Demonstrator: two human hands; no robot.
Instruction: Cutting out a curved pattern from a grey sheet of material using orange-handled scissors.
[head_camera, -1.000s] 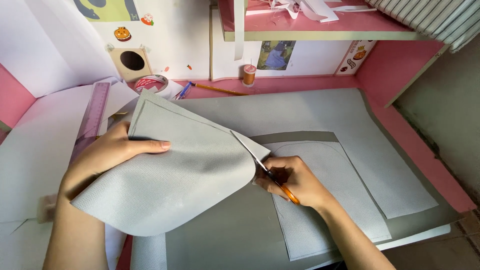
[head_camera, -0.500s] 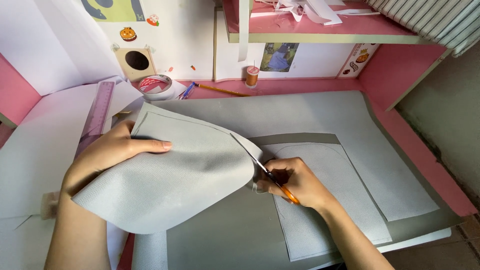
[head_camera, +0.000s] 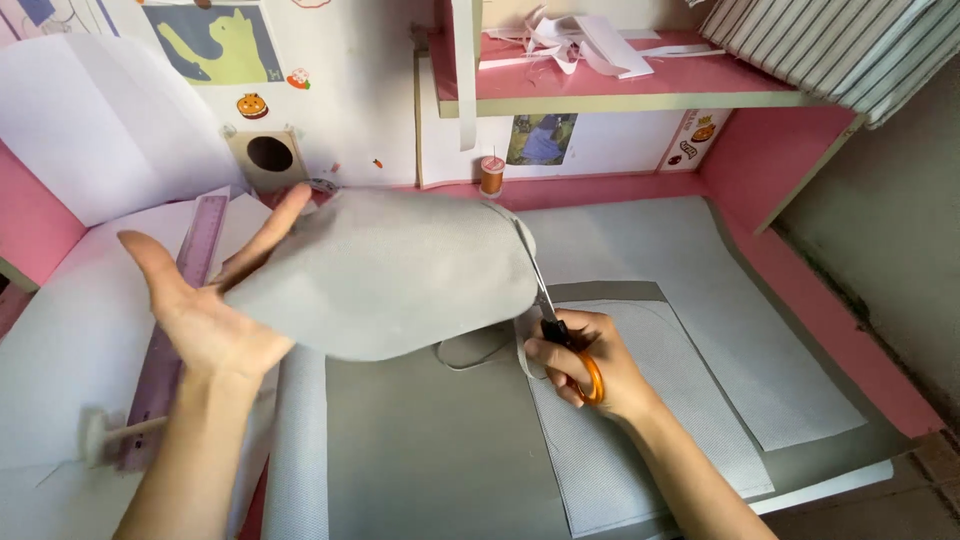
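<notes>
Your left hand (head_camera: 215, 315), palm up with fingers spread, lifts the rounded grey fabric flap (head_camera: 390, 275) above the pink desk (head_camera: 800, 270), while your right hand (head_camera: 590, 365) grips orange-handled scissors (head_camera: 560, 325) at its edge.

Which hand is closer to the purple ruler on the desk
Left. The left hand hovers open just beside the purple ruler; the right hand holds scissors far across the grey fabric piece.

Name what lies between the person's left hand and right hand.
In the head view, a rounded grey fabric piece spans from the left hand to the scissors held by the right hand.
</notes>
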